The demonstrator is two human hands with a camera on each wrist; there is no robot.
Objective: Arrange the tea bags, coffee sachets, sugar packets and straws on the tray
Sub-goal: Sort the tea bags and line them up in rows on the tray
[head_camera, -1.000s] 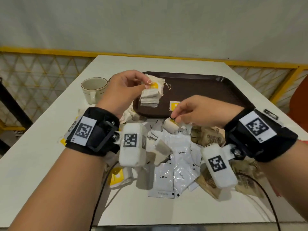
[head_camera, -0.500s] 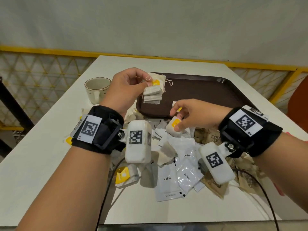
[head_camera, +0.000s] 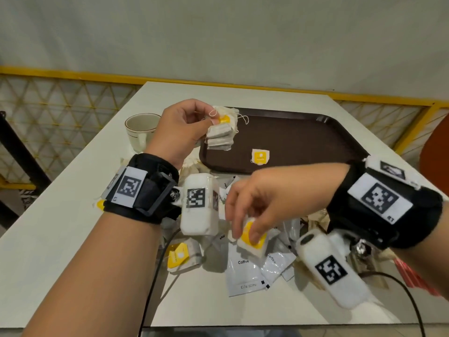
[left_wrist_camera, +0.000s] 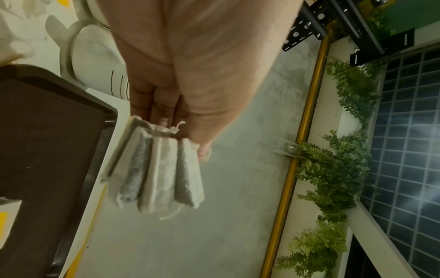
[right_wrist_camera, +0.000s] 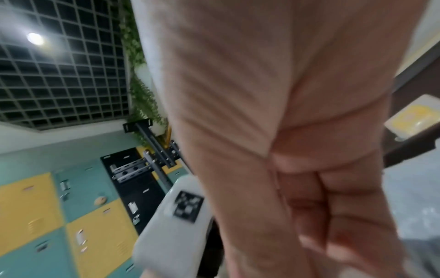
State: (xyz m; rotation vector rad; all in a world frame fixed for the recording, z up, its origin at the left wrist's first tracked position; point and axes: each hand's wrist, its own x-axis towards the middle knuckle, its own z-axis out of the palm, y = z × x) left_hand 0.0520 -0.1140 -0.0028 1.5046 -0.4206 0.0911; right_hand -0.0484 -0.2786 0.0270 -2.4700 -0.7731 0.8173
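My left hand [head_camera: 184, 128] pinches a bunch of tea bags [head_camera: 221, 135] by their tops, held above the near left corner of the brown tray [head_camera: 303, 132]; the same tea bags [left_wrist_camera: 154, 175] hang from its fingers in the left wrist view. My right hand [head_camera: 257, 210] pinches one tea bag with a yellow tag [head_camera: 251, 239] over the pile of white coffee sachets [head_camera: 245, 271] on the table. One yellow-tagged tea bag [head_camera: 260, 156] lies on the tray. The right wrist view is blurred and shows only curled fingers [right_wrist_camera: 345, 216].
A cream cup [head_camera: 141, 128] stands left of the tray. Brown sugar packets [head_camera: 315, 217] lie under my right wrist, another tea bag [head_camera: 179, 256] near the left arm. Something red [head_camera: 413, 276] shows at the right edge. A yellow railing [head_camera: 73, 76] borders the white table [head_camera: 48, 239].
My right hand has drawn back from the tray's near edge toward me, carrying a yellow-tagged tea bag over the sachet pile. The left hand keeps holding its bunch in place.
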